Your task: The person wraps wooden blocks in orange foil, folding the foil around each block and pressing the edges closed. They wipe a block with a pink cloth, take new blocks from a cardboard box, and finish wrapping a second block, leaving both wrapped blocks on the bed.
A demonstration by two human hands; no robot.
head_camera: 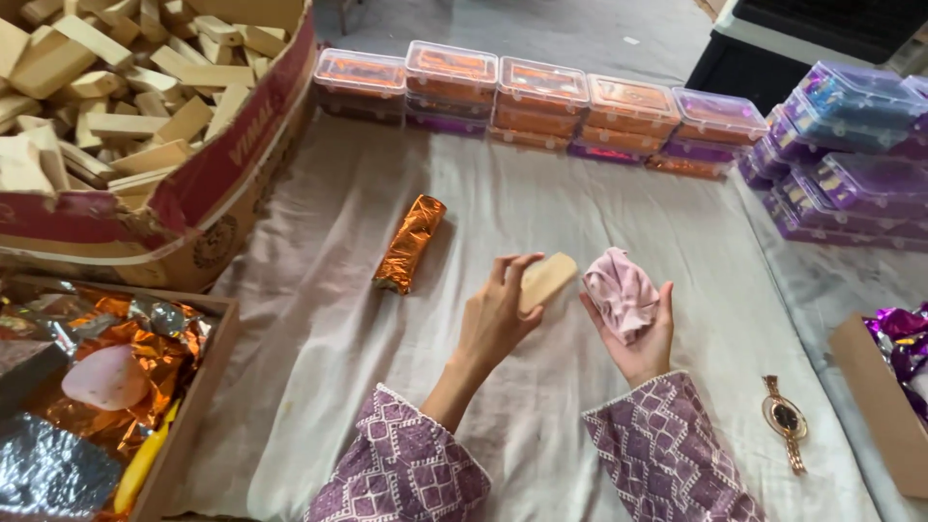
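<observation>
Two hands meet mid-cloth: your left hand [498, 314] pinches a wooden block [546, 279] by its near end, leaving its faces bare, while your right hand [638, 333] curls its fingers around a pink rag [622, 292] just right of it, apparently for wiping.

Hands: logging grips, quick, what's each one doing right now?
Left hand: closed on a tan wooden block.
Right hand: holding a crumpled pink cloth.

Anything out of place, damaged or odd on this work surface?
A wristwatch lies loose on the white cloth beside the right hand, unlike the wrapping goods around it. The cardboard box of wooden blocks has a torn, sagging wall.
</observation>
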